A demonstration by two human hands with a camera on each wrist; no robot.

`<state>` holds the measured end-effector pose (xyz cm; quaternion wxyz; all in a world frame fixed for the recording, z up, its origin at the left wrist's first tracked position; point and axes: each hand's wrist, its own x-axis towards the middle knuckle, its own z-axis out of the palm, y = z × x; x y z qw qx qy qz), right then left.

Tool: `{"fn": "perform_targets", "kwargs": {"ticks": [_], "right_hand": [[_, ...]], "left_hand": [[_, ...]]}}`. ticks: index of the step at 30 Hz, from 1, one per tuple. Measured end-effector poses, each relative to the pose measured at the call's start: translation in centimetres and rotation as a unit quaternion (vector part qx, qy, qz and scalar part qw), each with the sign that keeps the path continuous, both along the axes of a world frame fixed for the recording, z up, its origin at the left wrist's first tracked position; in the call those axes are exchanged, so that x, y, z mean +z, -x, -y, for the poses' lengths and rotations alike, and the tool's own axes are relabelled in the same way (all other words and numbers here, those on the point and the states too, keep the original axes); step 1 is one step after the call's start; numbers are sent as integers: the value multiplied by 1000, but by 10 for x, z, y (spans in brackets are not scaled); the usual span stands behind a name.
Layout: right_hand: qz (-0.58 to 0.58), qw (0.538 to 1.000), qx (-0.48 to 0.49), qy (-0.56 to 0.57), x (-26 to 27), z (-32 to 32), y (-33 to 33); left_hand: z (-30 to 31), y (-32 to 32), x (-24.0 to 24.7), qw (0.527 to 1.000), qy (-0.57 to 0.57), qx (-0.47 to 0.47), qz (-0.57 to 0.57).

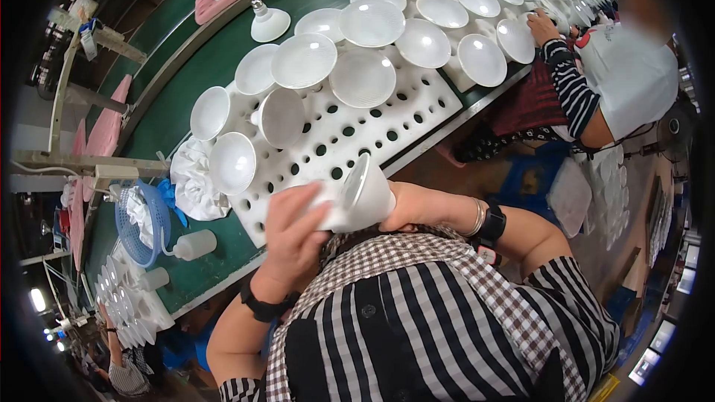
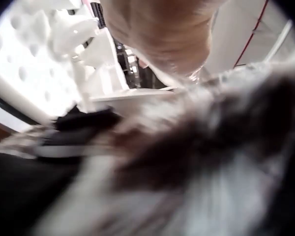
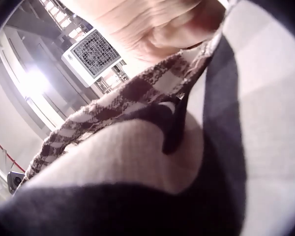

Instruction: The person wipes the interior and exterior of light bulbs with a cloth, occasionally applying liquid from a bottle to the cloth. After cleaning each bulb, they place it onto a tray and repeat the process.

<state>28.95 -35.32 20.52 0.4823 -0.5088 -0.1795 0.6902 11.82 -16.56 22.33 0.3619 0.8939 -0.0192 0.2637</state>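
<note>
In the head view my right hand [image 1: 413, 205] grips a white reflector bulb [image 1: 366, 192] from the right, close to the checked apron. The bulb is tilted, its wide face turned up and left. My left hand [image 1: 294, 227], blurred, is at the bulb's left side with bent fingers around a white cloth [image 1: 328, 208] that overlaps the bulb. Both wrist views catch mostly clothing: the left hand's skin [image 2: 162, 34] fills the top of one, the right palm [image 3: 157, 27] the top of the other. The bulb's base is hidden.
Many reflector bulbs [image 1: 371, 22] stand in a white holed board [image 1: 350, 149] on the green table [image 1: 167, 130]. Left of it lie a crumpled white cloth [image 1: 197, 182], a blue basket [image 1: 160, 242] and a white bottle [image 1: 197, 244]. Another person [image 1: 573, 85] works at the right.
</note>
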Motion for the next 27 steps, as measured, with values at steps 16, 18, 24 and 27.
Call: {"fn": "perform_targets", "kwargs": {"ticks": [16, 18, 24, 27], "right_hand": [[598, 800, -41, -25, 26, -19, -25], [543, 838, -9, -58, 23, -23, -25], [-221, 975, -23, -2, -3, -24, -18], [-332, 942, -33, 24, -9, -23, -14]], "left_hand": [[-29, -39, -27, 850, 475, 53, -222], [-25, -46, -19, 852, 486, 15, -194], [-26, -47, -10, 782, 584, -45, -213], [-22, -46, -16, 801, 562, -29, -204]]}}
